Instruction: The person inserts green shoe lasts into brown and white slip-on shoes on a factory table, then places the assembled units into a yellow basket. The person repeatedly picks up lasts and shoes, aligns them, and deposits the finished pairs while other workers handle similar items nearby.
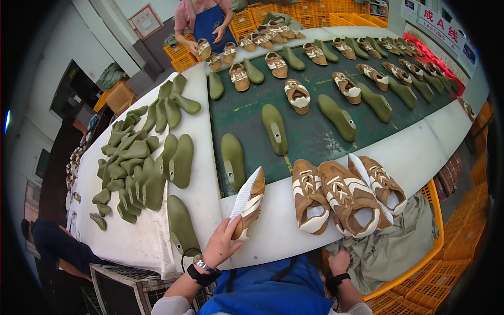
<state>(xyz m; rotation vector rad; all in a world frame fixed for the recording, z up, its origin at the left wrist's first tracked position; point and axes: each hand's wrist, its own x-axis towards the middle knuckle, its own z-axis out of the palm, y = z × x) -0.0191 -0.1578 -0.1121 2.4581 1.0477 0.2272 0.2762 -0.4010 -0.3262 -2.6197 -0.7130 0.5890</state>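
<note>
My left hand (221, 244) is closed on the heel of a brown sneaker (251, 203), which is tipped on its side so its white sole shows, over the white table edge. A green shoe last (180, 226) lies just left of this hand. Low at the table's front edge, my right hand (339, 261) is beside a grey-green cloth (388, 252) in a yellow crate (434, 210); its fingers are too hidden to read. Several brown-and-white sneakers (311, 197) stand in a cluster on the table between and beyond my hands.
A green conveyor belt (310, 152) carries rows of sneakers and green lasts. Many lasts are heaped on the white table (136, 231) at left. Across the belt, a person in a blue apron (210, 26) handles a shoe. Stacked yellow crates (457, 236) stand at right.
</note>
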